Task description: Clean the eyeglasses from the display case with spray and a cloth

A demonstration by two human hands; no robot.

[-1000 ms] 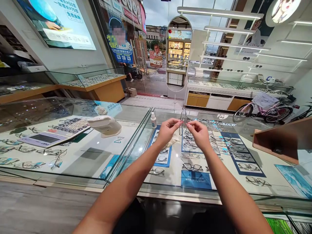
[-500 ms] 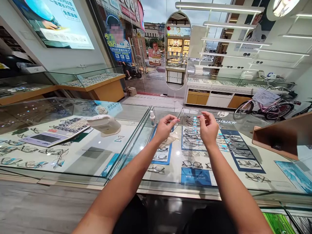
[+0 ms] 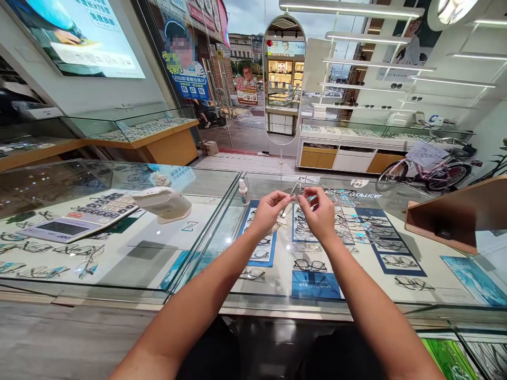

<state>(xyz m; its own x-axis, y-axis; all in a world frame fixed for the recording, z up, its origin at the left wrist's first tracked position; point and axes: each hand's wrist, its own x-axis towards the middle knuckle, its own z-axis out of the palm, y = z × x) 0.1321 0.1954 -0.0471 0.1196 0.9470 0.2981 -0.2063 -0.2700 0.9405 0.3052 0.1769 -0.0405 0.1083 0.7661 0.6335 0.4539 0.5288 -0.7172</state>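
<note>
Both my arms reach out over a glass display counter (image 3: pixel 222 221). My left hand (image 3: pixel 269 211) and my right hand (image 3: pixel 319 214) are close together, each pinching a thin-framed pair of glasses (image 3: pixel 295 192) held just above the glass. The fingers of both hands are closed on the frame. A beige cloth (image 3: pixel 277 228) lies on the glass under my left hand. Rows of glasses (image 3: pixel 312 264) lie on blue and white trays inside the counter below.
A small white spray bottle (image 3: pixel 243 191) stands left of my hands. A white device (image 3: pixel 164 203) and a large calculator (image 3: pixel 79 219) sit on the left counter. A wooden box (image 3: pixel 455 221) sits at right. A pink bicycle (image 3: pixel 428 169) and oval mirror (image 3: pixel 283 79) stand behind.
My hands spread apart with the glasses, then came back together. The frame is now held lower and closer between both hands.
</note>
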